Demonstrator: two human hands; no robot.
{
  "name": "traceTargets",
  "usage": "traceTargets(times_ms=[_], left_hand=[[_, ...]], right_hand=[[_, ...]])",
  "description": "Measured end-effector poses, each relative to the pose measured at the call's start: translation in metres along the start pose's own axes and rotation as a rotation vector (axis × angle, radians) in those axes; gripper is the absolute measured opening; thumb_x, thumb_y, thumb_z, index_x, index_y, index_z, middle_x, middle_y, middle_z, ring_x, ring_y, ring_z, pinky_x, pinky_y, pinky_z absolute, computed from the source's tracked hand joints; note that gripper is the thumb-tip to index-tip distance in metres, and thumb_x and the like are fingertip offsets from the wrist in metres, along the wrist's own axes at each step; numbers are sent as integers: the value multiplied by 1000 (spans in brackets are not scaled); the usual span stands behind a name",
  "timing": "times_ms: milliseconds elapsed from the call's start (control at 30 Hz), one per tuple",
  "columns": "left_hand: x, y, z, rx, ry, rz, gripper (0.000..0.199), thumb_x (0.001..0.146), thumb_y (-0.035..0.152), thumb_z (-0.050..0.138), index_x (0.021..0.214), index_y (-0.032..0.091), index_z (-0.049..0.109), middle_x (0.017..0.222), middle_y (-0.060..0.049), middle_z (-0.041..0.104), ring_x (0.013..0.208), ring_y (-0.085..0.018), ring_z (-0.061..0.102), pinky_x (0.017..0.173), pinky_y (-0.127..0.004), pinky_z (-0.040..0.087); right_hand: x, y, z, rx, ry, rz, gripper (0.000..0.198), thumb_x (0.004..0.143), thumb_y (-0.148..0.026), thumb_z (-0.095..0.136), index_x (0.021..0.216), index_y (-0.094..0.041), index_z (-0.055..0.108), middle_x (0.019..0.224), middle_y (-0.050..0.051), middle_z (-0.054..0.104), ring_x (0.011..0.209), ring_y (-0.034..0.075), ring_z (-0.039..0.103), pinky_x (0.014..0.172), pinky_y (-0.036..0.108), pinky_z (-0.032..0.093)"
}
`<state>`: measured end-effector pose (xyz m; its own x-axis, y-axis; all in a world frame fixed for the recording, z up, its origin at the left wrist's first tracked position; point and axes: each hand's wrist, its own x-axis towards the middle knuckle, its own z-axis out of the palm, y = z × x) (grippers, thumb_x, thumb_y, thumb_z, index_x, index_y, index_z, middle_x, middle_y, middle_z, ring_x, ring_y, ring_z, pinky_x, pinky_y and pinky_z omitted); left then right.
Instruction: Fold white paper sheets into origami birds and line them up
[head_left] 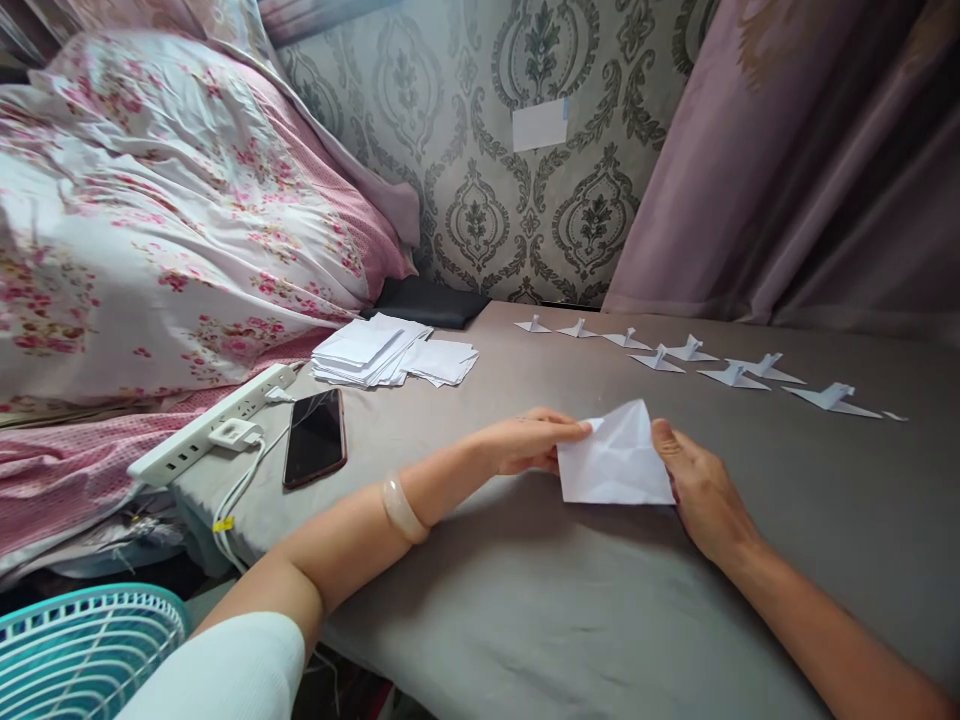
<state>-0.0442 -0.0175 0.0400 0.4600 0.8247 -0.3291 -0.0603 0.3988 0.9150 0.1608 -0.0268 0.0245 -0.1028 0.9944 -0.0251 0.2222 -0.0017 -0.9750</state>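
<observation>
A creased white sheet of paper (616, 462) is held up over the grey-covered table (525, 610). My left hand (531, 442) pinches its left edge, thumb on the near face and fingers behind. On the opposite side, my right hand (701, 488) grips the right edge, its thumb up along the border and the other fingers mostly hidden. Fold lines cross the sheet, and its top rises to a peak. Beyond my hands stand several folded paper figures (735, 374) in loose rows. A stack of white paper sheets (360, 352) lies to the left.
Left of my arm lie a black phone (315, 438) and a white power strip (214, 424) with cables. A turquoise fan (90, 650) stands at the lower left. Floral bedding (172, 220) is heaped beyond, and a pink curtain (697, 180) hangs at the right.
</observation>
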Motion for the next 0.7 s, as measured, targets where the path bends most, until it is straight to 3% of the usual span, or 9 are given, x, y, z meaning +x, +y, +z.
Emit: traceTargets(times_ms=[67,167,267,333,467,567,633,700], left_hand=[[5,-8,10,-45,-44,-56,47,67,52,75,89,12,68,92,-10,68,83,-19,63,76,-32,49],[4,-12,12,-135,-19,-27,54,71,60,69,99,14,66,100,-11,68,89,-20,64,76,-31,51],[1,-16,10,-127,55,42,50,67,46,79,104,16,63,106,-10,67,92,-19,65,79,-30,51],[0,-20,10,-125,137,84,42,64,35,84,96,15,65,99,-8,69,85,-17,65,75,-28,52],[2,-26,11,-117,226,60,30,77,39,72,83,11,67,84,-10,70,71,-14,64,67,-27,52],[3,-28,7,-103,227,64,30,79,42,69,84,12,67,83,-9,71,70,-15,65,67,-26,52],[2,-27,3,-115,234,79,29,78,41,70,83,13,67,82,-8,71,71,-14,65,67,-26,52],[2,-26,0,-128,260,82,28,76,41,72,81,13,67,81,-7,71,70,-13,65,67,-26,52]], right_hand=[[-3,0,1,28,15,64,43,69,-58,68,87,-18,67,70,4,69,57,19,61,48,28,47],[-3,6,5,-46,99,22,42,67,-55,69,80,-15,66,66,3,66,53,16,56,46,26,43],[-1,14,7,-94,92,-12,39,70,-54,67,75,-15,63,63,2,63,53,14,52,45,24,38],[-2,16,8,-78,55,-15,39,73,-55,64,75,-16,62,63,1,61,52,13,51,45,24,37],[-4,15,9,-121,26,-35,39,81,-54,55,70,-17,57,56,-2,52,47,10,43,42,22,30],[-6,12,8,-66,-16,-33,35,84,-50,51,95,-18,60,63,-1,58,51,12,49,45,23,37],[-6,9,5,12,-25,-11,43,84,-46,53,118,-20,52,66,-1,61,52,13,53,47,24,40],[-5,6,1,47,-7,-12,50,82,-41,55,128,-21,46,62,-4,59,48,12,50,46,24,40]])
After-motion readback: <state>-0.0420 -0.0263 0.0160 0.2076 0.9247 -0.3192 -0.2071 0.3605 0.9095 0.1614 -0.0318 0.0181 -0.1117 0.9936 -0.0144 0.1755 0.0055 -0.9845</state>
